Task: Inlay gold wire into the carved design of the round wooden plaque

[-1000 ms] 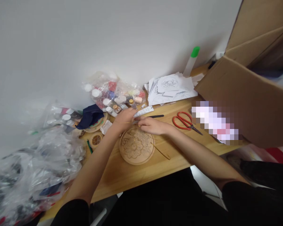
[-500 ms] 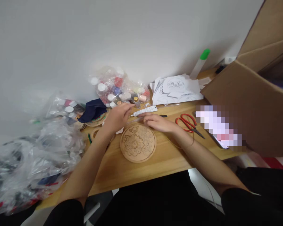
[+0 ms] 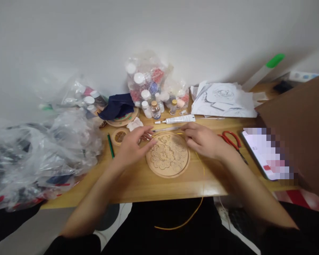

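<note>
A round tan disc (image 3: pixel 162 159) with a raised flower outline and drawn lines lies flat on the wooden table (image 3: pixel 122 187). Over its upper left edge is my left hand (image 3: pixel 131 145), thumb and fingers apart, with nothing visible in it. My right hand (image 3: pixel 203 140) is closed at the disc's upper right, its curled fingers around a thin yellow cord (image 3: pixel 204 173). From there the cord's loose end hangs over the table's front edge, before my lap. Just beyond the hands lie a slim pen-like tool (image 3: pixel 167 129) and a white tube (image 3: pixel 179 119).
Red-handled scissors (image 3: pixel 231 140) and a phone (image 3: pixel 257 152) lie to the right, beside a cardboard box (image 3: pixel 300 131). Paper drawings (image 3: pixel 223 99), small bottles (image 3: pixel 155 110) and bagged jars (image 3: pixel 146 78) line the wall. Plastic bags (image 3: pixel 42 159), a green pencil (image 3: pixel 110 146) and a tape roll (image 3: pixel 119 136) are leftward.
The view has shifted, so the table items appear farther right. My left hand's thumb and fingers have parted. The yellow cord now trails down over the table's front edge.
</note>
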Available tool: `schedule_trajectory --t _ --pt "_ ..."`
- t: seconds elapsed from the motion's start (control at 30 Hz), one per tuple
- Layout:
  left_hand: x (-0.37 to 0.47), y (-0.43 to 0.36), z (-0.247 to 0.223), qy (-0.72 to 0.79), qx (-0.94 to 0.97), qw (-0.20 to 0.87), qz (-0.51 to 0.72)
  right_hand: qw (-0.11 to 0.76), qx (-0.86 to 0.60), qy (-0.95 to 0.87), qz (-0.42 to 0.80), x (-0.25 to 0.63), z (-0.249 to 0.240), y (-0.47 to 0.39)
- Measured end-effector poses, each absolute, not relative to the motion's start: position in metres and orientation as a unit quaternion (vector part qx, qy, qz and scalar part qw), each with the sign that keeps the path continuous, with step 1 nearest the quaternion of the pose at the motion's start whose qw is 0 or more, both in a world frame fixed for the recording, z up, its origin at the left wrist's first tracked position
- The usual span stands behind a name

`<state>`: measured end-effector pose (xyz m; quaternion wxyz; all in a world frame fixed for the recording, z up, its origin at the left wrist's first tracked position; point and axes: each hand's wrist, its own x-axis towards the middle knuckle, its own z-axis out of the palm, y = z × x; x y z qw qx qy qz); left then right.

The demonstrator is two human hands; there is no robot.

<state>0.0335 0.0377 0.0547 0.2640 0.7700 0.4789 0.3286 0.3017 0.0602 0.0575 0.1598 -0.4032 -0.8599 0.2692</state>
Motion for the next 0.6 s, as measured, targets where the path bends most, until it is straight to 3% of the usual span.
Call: schedule_trajectory --t 0.17,0.43,0.6 --pt "0.039 0.023 0.046 0.432 0.838 0.198 0.268 0.088 -0.406 -0.893 0.172 0.303 0.067 0.043" --pt "0.041 0.008 0.039 0.382 0.875 0.141 0.261 0.034 -0.434 -0.886 0.161 0.302 0.072 0.014" --pt "0.046 -0.009 0.056 0.275 0.934 0.023 0.228 0.048 -0.44 -0.874 0.201 0.295 0.086 -0.011"
